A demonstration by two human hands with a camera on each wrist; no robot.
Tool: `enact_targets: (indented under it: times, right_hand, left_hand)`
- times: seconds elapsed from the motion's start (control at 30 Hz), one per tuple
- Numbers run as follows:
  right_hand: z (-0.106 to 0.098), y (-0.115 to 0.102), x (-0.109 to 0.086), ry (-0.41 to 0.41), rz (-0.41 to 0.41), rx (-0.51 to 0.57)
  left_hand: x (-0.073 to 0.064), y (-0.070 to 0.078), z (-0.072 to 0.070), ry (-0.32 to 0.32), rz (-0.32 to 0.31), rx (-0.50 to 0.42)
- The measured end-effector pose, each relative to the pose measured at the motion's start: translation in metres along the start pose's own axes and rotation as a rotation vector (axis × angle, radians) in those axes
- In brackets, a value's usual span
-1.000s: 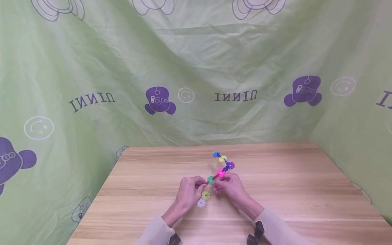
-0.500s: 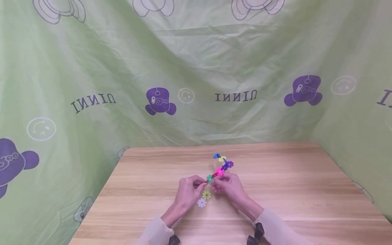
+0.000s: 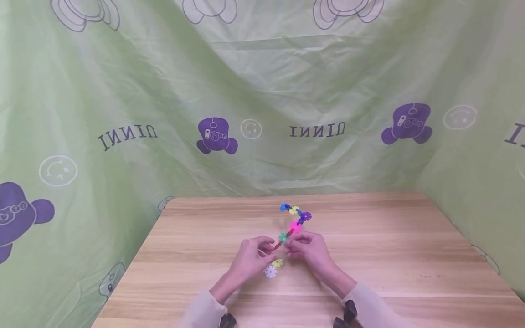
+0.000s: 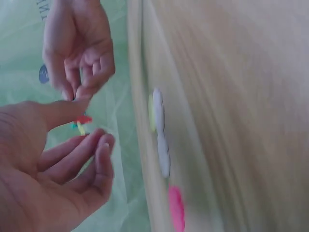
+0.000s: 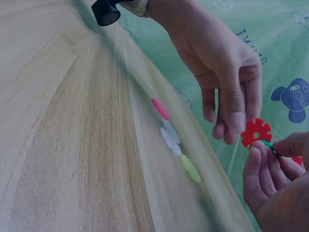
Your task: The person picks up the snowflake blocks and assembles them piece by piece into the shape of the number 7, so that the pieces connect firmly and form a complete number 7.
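Note:
My right hand [image 3: 311, 249] pinches the green snowflake disc [image 3: 283, 238] of a chain of notched plastic discs. From there the chain runs away from me through pink [image 3: 295, 227], purple [image 3: 306, 216] and yellow [image 3: 294, 210] discs to a blue one [image 3: 284, 207]. A red snowflake disc [image 5: 256, 131] is joined to the green one at the near end. Beside it, my left hand [image 3: 250, 258] has thumb and fingers spread apart; in the right wrist view its fingertips are close to the red disc, and whether they touch it I cannot tell.
On the wooden table [image 3: 197, 269], a loose yellow disc [image 3: 277, 263] and a white one [image 3: 270, 272] lie below the hands. A pink disc [image 5: 160, 108] lies in line with them in both wrist views. Green patterned cloth [image 3: 262, 82] hangs around the table.
My left thumb and fingers have parted from their pinch on the red disc, and the hand has shifted slightly left. The chain's far end has swung a little left. My right hand keeps its pinch.

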State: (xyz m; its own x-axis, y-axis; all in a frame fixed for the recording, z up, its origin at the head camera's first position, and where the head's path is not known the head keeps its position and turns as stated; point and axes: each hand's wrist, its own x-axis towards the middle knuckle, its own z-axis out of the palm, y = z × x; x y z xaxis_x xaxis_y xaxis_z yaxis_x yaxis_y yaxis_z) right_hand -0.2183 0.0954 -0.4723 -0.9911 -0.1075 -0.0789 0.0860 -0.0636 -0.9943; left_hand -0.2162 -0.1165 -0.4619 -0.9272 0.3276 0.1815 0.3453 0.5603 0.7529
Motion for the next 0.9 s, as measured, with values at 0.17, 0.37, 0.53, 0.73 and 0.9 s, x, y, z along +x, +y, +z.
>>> enact_targets:
  times: [0.17,0.37,0.53,0.73,0.9]
  right_hand:
    - [-0.001,0.0,0.003,0.02,0.019,-0.013]
    - [-0.001,0.001,0.005,0.024,0.025,-0.011]
    - [-0.002,0.001,0.004,0.009,0.024,-0.003]
    - [-0.003,0.001,0.005,-0.003,0.021,0.006]
    - [-0.004,0.001,0.004,-0.006,0.024,0.01]
  left_hand:
    - [0.002,-0.012,-0.017,-0.093,-0.041,0.057]
    - [0.005,-0.033,-0.036,-0.186,-0.093,0.083]
    - [0.002,-0.05,-0.052,-0.23,-0.106,0.086]
    - [-0.006,-0.059,-0.062,-0.278,-0.14,0.14]
    - [-0.01,-0.061,-0.062,-0.285,-0.165,0.134]
